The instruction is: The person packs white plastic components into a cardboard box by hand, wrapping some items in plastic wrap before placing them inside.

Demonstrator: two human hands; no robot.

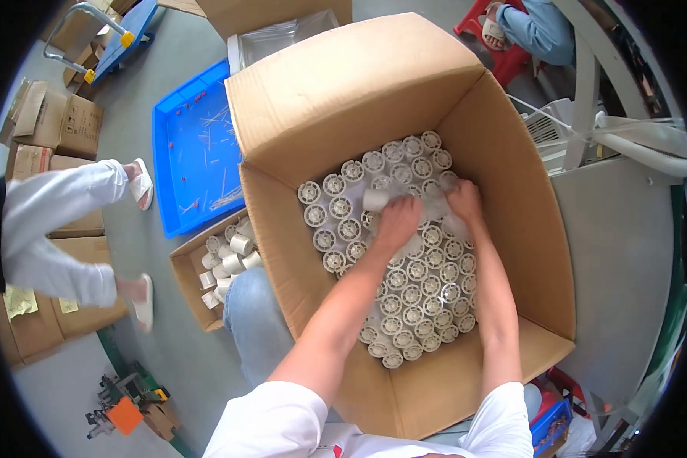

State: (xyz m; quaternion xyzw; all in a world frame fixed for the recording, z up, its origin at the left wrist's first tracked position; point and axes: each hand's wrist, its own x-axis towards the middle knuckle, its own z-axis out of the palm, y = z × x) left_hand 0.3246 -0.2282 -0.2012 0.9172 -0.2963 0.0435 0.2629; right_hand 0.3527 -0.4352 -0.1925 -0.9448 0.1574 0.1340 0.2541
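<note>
Head view: a large cardboard carton (523,229) is filled with white round parts (411,294), stood on end in close rows, each apparently kept upright by its neighbours. Crumpled clear film (435,206) is seen over the upper middle of the layer, between the two hands. The left hand (399,217) is lowered there with fingers curled; a sideways cylinder (375,200) is seen just beside it, though whether it is gripped cannot be told. The right hand (466,200) is set at the film's right side, fingers bent, their hold hidden. Loose cylinders (241,244) are kept in a small box (186,282) alongside, probably for easy reach.
</note>
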